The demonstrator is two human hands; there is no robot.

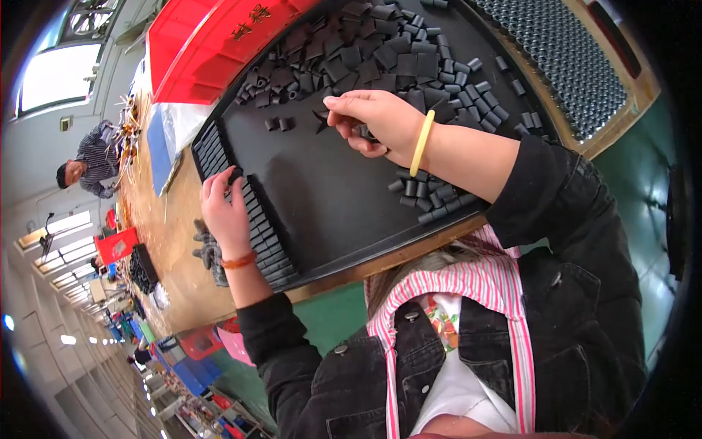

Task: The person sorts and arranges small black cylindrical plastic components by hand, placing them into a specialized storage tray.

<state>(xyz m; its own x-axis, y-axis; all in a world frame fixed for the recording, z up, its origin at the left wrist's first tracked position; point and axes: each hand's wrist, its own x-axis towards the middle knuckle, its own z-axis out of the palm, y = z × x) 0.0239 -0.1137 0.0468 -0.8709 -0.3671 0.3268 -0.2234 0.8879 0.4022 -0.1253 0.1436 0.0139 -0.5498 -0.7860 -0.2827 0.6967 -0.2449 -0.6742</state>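
Note:
Over the middle of a black tray [322, 212], my right hand [384, 124] is closed, with a thin dark flat piece [321, 121] at its fingertips. Something small and dark also shows within the curled fingers. At the tray's left side, my left hand [227, 216] pinches a short black tube [234, 175]. It is just at the neat rows of black tubes [263, 234] lined up along that edge. Flat black pieces [351, 62] and loose tubes [475, 99] lie heaped at the far side. More tubes [424, 192] lie below my right wrist.
A red plastic bin [227, 44] stands at the far left of the tray. At the far right is a board of packed metallic cylinders [563, 62]. Dark gloves [210, 252] lie on the wooden table [186, 285] beside my left wrist. Another person [95, 161] is farther left.

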